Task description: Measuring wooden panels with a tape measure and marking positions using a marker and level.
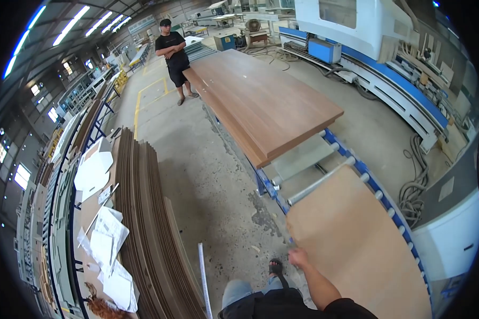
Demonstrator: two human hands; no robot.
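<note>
My right hand is at the left edge of a light brown board that lies on the roller conveyor. Its fingers look curled, and I cannot make out what is in them or whether they grip the board's edge. My left hand is out of view. A pale, narrow strip with marks along it, like a measuring tape or ruler, sticks up from the lower edge left of my legs; what holds it is hidden. Farther along the conveyor lie stacked brown wooden door panels, the upper one set off from the one below.
Upright brown boards stand in a row at my left, beside papers on a surface. The blue conveyor frame runs along my right. Coiled hoses lie near a large machine. A person stands by the panels, arms folded.
</note>
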